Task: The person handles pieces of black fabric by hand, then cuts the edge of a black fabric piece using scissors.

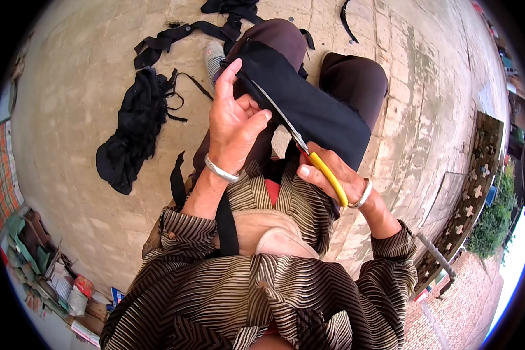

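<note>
A piece of black cloth (315,105) lies across my bent knees. My right hand (338,175) is wrapped round scissors (328,178) with a yellow handle. Their long metal blades point up and left along the cloth's near edge. Beside the blade tips is my left hand (233,119), its index finger stretched out and its thumb and other fingers curled together at the cloth's edge. Exactly how much cloth lies between those fingers is partly hidden.
Black cloth scraps (134,131) lie on the paved ground to the left, with more strips (186,29) beyond my knees. A thin dark strip (348,22) lies at the top. Assorted goods (58,280) are piled at lower left; a patterned low wall (469,192) stands on the right.
</note>
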### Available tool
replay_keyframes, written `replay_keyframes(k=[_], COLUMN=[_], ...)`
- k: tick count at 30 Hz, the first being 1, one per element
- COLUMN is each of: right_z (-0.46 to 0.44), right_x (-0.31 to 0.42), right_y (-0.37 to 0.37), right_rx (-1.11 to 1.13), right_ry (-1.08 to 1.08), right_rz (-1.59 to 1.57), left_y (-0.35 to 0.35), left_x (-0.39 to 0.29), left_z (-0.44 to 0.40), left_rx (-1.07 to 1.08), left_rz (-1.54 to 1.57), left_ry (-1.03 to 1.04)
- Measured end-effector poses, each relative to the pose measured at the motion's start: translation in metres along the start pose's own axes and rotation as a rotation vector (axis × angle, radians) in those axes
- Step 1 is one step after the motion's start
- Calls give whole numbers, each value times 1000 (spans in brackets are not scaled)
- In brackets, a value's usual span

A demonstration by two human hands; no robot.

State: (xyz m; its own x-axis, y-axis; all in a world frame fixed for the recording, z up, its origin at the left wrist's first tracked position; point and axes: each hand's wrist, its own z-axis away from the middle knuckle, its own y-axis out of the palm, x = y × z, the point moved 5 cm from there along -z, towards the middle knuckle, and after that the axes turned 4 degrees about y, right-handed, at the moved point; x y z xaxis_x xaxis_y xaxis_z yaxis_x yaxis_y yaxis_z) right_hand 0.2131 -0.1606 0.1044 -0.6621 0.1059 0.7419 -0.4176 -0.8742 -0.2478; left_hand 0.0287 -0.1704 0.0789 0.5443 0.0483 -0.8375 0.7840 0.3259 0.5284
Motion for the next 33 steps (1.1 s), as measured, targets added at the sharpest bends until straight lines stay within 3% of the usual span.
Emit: replay_keyframes(k=[5,13,23,25,33], right_z=[-5,-9,-9,-11,-16], right_x=[6,13,11,13,18], right_y=[-2,-5,-4,-6,-5], right_rx=[21,-134,-31,-62,-53], right_ry=[-4,18,-21,-88,-16], right_rz=[39,73,21,193,9], left_y=[0,-1,-1,0,0], left_x=[-3,-4,-6,-7,-9], left_z=[0,-1,-2,-2,-3], left_rx=[25,38,50,51,39], left_rz=[-2,-15,-10,-25,1], left_ry=[34,37,50,58,68])
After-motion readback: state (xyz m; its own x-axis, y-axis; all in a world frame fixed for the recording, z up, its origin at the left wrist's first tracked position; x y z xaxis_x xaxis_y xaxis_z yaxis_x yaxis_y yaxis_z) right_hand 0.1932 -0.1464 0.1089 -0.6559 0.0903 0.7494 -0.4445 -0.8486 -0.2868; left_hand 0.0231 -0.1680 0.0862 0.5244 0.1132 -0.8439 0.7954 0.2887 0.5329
